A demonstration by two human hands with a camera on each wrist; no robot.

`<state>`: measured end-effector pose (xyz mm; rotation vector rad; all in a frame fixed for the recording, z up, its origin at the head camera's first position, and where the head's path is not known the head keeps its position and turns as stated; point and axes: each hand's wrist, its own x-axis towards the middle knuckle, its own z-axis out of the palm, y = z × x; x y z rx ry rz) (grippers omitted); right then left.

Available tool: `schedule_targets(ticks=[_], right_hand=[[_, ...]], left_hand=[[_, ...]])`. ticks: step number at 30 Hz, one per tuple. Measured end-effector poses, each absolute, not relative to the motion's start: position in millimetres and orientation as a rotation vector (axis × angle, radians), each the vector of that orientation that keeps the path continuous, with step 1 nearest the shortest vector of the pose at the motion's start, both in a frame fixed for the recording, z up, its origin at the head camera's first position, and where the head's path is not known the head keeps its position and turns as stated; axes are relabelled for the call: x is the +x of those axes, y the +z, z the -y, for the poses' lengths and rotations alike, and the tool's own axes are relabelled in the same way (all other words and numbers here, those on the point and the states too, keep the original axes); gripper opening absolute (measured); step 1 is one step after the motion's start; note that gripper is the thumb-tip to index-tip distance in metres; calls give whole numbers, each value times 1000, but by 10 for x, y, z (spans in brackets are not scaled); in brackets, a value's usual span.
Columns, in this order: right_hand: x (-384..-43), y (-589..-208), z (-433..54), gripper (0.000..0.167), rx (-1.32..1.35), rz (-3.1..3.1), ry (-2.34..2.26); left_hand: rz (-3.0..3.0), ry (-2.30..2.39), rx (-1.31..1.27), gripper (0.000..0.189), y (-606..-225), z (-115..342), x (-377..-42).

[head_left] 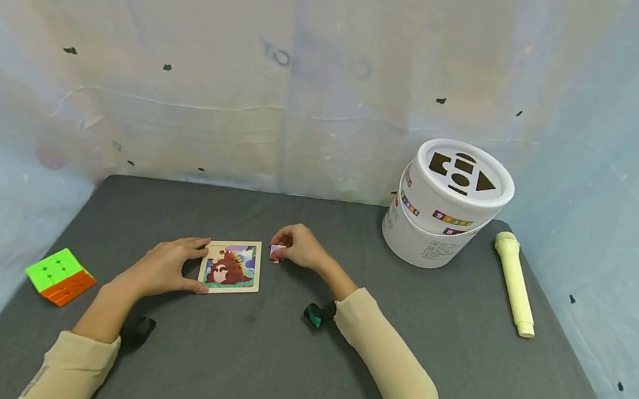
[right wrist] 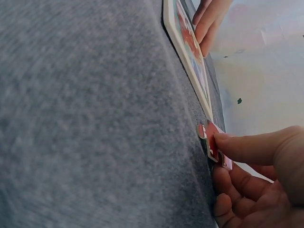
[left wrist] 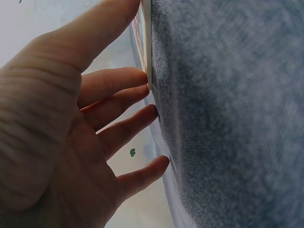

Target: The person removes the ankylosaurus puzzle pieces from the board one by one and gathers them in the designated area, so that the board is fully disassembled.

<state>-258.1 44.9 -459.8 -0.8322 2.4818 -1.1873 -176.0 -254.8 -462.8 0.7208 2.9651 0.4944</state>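
A small square jigsaw puzzle board with a pale wooden rim and a red-brown dinosaur picture lies flat on the table. My left hand holds it at its left side, thumb at the near corner and fingers at the far corner. In the left wrist view, the left fingertips meet the board's thin edge. Just right of the board, my right hand pinches a pink and red puzzle piece between thumb and fingers. The right wrist view shows this puzzle piece tilted, low over the grey cloth.
A green and orange puzzle cube sits at the left edge of the grey table. At the back right stands a white bucket with shape holes in its lid. Beside it lies a pale yellow stick. Plastic sheeting hangs around the table.
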Motion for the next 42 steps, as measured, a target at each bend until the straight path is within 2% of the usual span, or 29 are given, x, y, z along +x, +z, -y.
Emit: schedule_targets(ticks=[19,42], right_hand=[[-2542,-4624,-437,21,-839,-2541,-1082],[-2487,-4620,-432,20,-822,-2593,-1053]], left_hand=[[-2952,513,679,93,-4619,2546,-1739],[-2945,498,688,93,-4616,2543,-1748]])
